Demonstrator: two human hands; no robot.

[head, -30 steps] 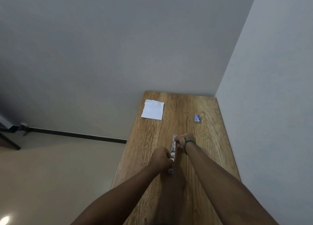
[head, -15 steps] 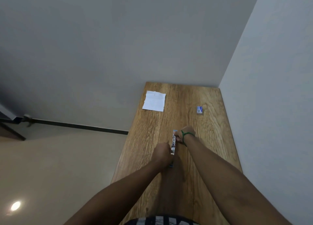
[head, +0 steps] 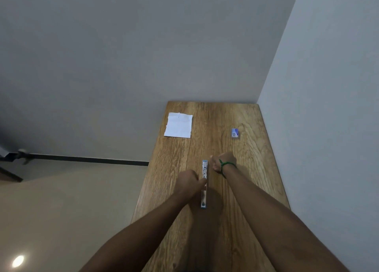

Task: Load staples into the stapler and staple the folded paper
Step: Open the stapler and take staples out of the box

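We find the stapler (head: 204, 181) lying opened out flat and lengthwise near the middle of the wooden table (head: 256, 169). The left hand (head: 189, 183) grips it at mid-length, fingers curled against its side. The right hand (head: 222, 161) sits just beside its far end with fingers curled; whether they pinch anything we cannot tell. We judge the stapler rigid, fairly light and liable to swing at its hinge, so it is best held by the base. The folded paper (head: 178, 124) lies well apart at the far left, and looks thin and limp.

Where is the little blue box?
In the head view, the little blue box sits on the right side of the wooden table, beyond the right hand and across from the folded paper.
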